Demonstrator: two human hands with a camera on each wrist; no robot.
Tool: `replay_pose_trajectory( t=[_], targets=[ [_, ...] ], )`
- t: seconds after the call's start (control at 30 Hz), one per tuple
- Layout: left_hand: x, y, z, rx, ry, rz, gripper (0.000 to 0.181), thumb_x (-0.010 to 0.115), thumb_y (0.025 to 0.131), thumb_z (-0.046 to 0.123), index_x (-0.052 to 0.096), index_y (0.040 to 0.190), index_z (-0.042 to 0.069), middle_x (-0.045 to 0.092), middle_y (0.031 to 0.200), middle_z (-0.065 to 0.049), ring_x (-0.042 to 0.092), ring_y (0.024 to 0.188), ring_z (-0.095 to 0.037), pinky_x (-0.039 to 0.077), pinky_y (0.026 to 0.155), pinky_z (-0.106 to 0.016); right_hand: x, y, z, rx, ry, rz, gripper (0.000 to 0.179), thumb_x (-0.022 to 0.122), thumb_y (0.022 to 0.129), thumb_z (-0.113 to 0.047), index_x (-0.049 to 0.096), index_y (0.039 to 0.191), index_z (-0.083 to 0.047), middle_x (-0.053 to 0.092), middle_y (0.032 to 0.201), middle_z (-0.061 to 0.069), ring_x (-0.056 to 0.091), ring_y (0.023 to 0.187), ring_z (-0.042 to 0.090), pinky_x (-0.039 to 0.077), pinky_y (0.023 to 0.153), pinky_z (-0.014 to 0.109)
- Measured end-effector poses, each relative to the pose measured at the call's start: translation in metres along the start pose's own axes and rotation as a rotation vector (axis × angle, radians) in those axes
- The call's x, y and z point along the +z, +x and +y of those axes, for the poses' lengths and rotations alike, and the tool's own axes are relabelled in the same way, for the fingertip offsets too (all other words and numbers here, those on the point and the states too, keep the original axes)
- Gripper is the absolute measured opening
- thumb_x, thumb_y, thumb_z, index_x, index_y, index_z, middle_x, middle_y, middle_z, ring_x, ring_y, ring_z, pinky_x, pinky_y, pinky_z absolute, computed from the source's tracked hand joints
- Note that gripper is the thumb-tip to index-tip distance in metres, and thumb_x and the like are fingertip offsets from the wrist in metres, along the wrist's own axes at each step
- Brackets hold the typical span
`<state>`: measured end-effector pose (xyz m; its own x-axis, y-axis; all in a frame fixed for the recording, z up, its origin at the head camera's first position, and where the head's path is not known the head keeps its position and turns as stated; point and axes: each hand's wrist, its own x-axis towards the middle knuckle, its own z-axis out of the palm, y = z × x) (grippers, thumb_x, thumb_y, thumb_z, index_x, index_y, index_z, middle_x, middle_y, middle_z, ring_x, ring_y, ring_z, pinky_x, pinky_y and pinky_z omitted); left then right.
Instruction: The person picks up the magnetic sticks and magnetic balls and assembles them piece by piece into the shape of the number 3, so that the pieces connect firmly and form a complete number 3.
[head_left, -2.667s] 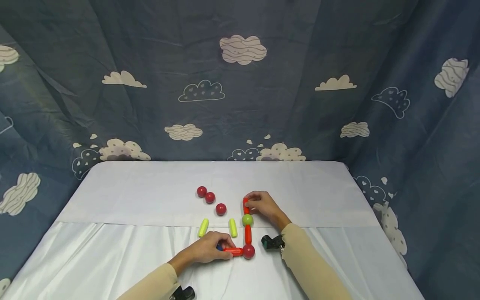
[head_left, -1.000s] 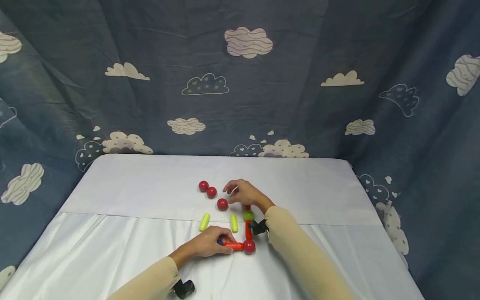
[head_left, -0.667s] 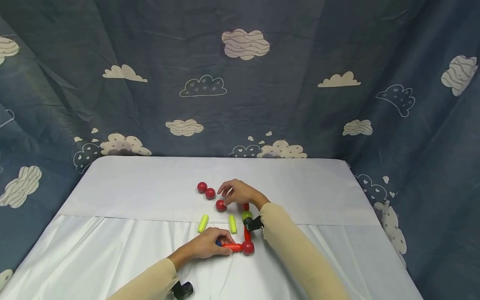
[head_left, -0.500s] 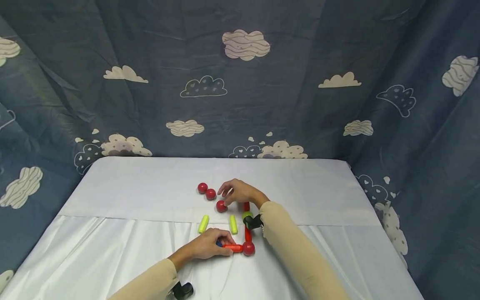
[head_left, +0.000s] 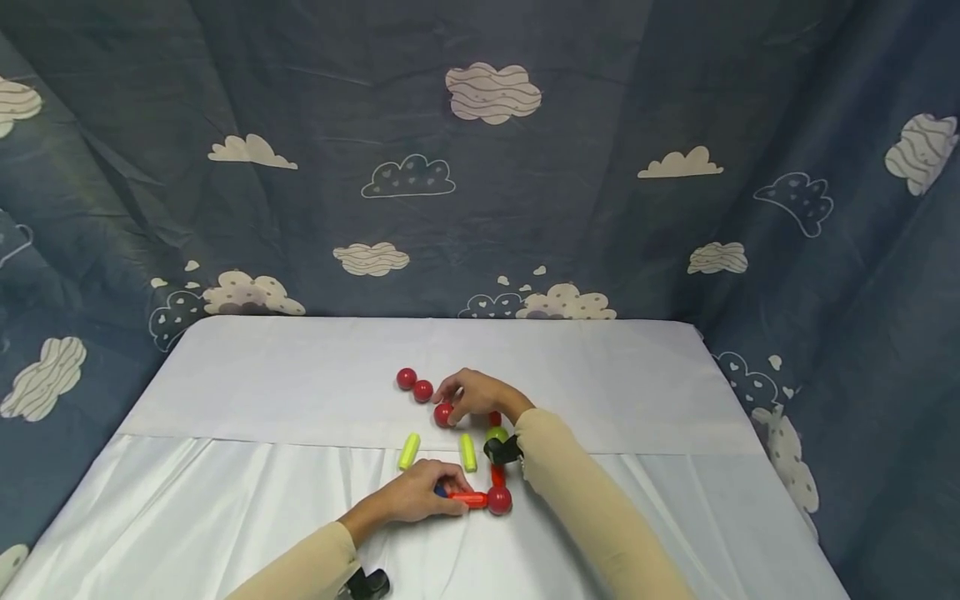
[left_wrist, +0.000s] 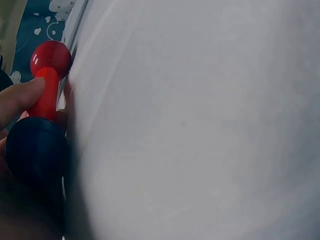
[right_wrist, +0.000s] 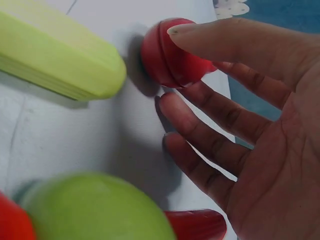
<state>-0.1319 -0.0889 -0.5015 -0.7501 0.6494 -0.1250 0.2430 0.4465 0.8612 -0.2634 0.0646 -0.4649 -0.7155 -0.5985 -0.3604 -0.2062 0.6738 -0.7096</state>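
Note:
My left hand (head_left: 420, 492) grips a red rod (head_left: 472, 500) with a dark blue ball (left_wrist: 37, 150) at its near end and a red ball (head_left: 499, 501) at its far end. From that red ball a second red rod (head_left: 498, 476) runs away from me to a green ball (head_left: 497, 434), then a third red rod (head_left: 495, 418). My right hand (head_left: 480, 393) pinches a loose red ball (right_wrist: 172, 55) between thumb and index finger, its other fingers spread on the far side. The right wrist camera partly covers the chain in the head view.
Two red balls (head_left: 423, 391) lie side by side left of my right hand. Two yellow-green rods (head_left: 408, 451) lie between the hands on the white cloth-covered table (head_left: 262, 383). A dark curtain with clouds (head_left: 555, 208) hangs behind.
My right hand has left the far red rod, moved left and closed its thumb and index finger on the loose red ball. The left hand keeps its hold on the rod.

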Motion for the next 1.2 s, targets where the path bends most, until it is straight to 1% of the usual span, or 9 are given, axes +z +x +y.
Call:
replay_pose_trajectory(
  t=[0.13,0.3,0.4,0.5,0.63,0.77,0.87,1.07,1.2],
  targets=[
    [0.000,0.000,-0.001,0.004,0.012,0.006,0.011,0.075,0.083,0.018,0.069,0.091,0.014,0.058,0.076,0.013,0.049,0.072,-0.001,0.040,0.070,-0.021,0.003,0.002,-0.002,0.002,-0.028,0.005,0.033,0.080,0.073,-0.002,0.071,0.102,-0.015,0.063,0.096,-0.003,0.054,0.090,0.015,0.044,0.086,0.031],
    [0.002,0.003,0.001,0.011,0.010,-0.008,0.012,0.075,0.083,0.018,0.068,0.092,0.014,0.058,0.078,0.013,0.049,0.072,0.000,0.041,0.070,-0.020,0.003,0.000,-0.003,0.052,-0.078,0.018,0.031,0.082,0.073,-0.005,0.071,0.100,-0.018,0.063,0.098,-0.004,0.053,0.092,0.015,0.043,0.091,0.035],
    [0.002,0.003,0.001,0.004,0.016,-0.002,0.012,0.075,0.083,0.017,0.067,0.091,0.014,0.058,0.078,0.013,0.050,0.072,0.000,0.041,0.070,-0.020,0.000,-0.001,-0.003,0.044,-0.096,0.015,0.030,0.081,0.075,-0.008,0.071,0.103,-0.017,0.064,0.098,-0.005,0.054,0.093,0.015,0.044,0.092,0.035],
    [0.001,0.002,0.001,-0.010,0.020,0.004,0.011,0.075,0.083,0.016,0.067,0.090,0.014,0.057,0.077,0.012,0.049,0.072,-0.001,0.041,0.070,-0.020,-0.004,-0.001,-0.004,0.012,-0.104,0.006,0.030,0.080,0.077,-0.011,0.071,0.105,-0.017,0.065,0.098,-0.006,0.055,0.094,0.015,0.045,0.091,0.035],
    [0.000,0.000,0.001,-0.022,0.011,0.002,0.011,0.075,0.083,0.016,0.067,0.091,0.014,0.057,0.077,0.012,0.049,0.072,-0.002,0.040,0.070,-0.021,-0.010,-0.004,-0.003,-0.048,-0.049,0.002,0.029,0.079,0.078,-0.010,0.071,0.106,-0.016,0.066,0.098,-0.004,0.057,0.094,0.016,0.046,0.088,0.034],
    [0.001,0.001,0.002,-0.015,0.005,-0.004,0.011,0.075,0.083,0.016,0.068,0.090,0.014,0.057,0.077,0.012,0.049,0.072,-0.001,0.040,0.070,-0.020,-0.016,-0.008,0.003,-0.086,0.048,0.006,0.029,0.076,0.080,-0.009,0.070,0.108,-0.013,0.066,0.101,0.001,0.060,0.090,0.016,0.048,0.084,0.032],
    [0.000,0.001,0.002,-0.002,0.015,0.002,0.011,0.075,0.083,0.016,0.068,0.090,0.013,0.057,0.077,0.012,0.049,0.072,0.000,0.041,0.069,-0.020,-0.019,-0.010,0.008,-0.097,0.121,0.025,0.031,0.075,0.081,-0.010,0.069,0.112,-0.011,0.066,0.105,0.003,0.062,0.091,0.017,0.050,0.083,0.032],
    [-0.001,0.001,0.002,-0.033,0.021,-0.022,0.011,0.074,0.085,0.019,0.068,0.093,0.015,0.058,0.079,0.012,0.048,0.072,-0.002,0.040,0.070,-0.021,-0.024,-0.015,0.015,-0.111,0.199,0.070,0.037,0.070,0.087,-0.010,0.064,0.123,-0.007,0.064,0.112,0.004,0.058,0.100,0.021,0.048,0.087,0.034],
    [-0.001,0.002,0.002,-0.043,0.022,-0.028,0.010,0.073,0.085,0.019,0.067,0.093,0.016,0.058,0.079,0.011,0.049,0.073,-0.003,0.040,0.071,-0.022,-0.027,-0.019,0.021,-0.109,0.289,0.080,0.039,0.065,0.091,-0.010,0.059,0.129,-0.004,0.061,0.118,0.009,0.059,0.098,0.022,0.049,0.088,0.034]
  ],
)
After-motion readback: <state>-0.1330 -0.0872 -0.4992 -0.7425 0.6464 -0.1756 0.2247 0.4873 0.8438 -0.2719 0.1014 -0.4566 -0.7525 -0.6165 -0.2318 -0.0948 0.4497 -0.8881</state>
